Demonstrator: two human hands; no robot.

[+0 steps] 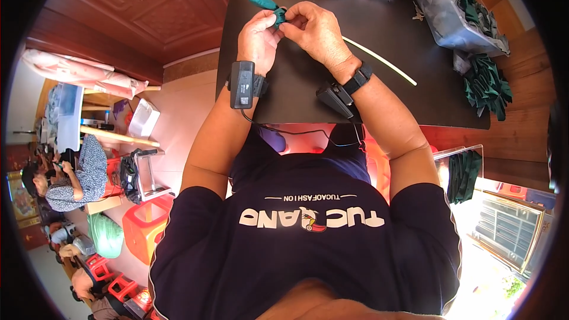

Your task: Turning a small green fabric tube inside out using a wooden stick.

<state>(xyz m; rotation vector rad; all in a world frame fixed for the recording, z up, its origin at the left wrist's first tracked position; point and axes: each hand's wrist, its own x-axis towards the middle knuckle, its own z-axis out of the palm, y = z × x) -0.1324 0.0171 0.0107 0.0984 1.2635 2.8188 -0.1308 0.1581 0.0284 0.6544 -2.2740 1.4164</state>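
I've the dk-green pc [261, 2] up over the surface [388, 24], L hand [259, 37] gripping it & R hand [315, 28] pinching its edge, so step looks like fine fingertip work, next move prob. needing L steady w/ small R adjustments, pale strip [382, 60] lying nearby.

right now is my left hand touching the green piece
Touching: the head view shows the left hand with its fingers against the lower end of the green piece.
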